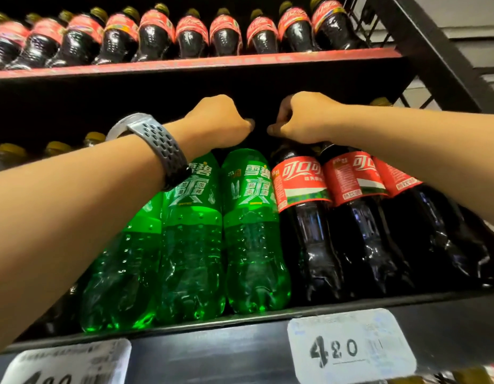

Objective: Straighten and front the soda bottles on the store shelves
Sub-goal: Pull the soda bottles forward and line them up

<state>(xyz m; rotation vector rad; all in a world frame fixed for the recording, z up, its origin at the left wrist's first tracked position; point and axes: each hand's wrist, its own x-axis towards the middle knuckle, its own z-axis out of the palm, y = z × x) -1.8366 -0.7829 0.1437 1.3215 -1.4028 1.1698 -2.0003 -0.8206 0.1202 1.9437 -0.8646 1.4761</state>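
On the middle shelf (240, 318), three green soda bottles stand left of three dark cola bottles with red labels. My left hand (218, 121), with a grey watch band on its wrist, curls over the top of the rightmost green bottle (251, 234) and hides its cap. Beside it, my right hand (301, 117) curls round the top of the leftmost cola bottle (304, 225), whose cap is also hidden. The labels of both bottles face front. The two hands are a small gap apart.
The upper shelf (212, 63) carries a row of several cola bottles (226, 34) with gold caps. More gold-capped bottles (10, 152) stand in shadow at the middle shelf's left. White price tags (351, 345) hang on the shelf's front edge. A black frame post (434, 56) rises at the right.
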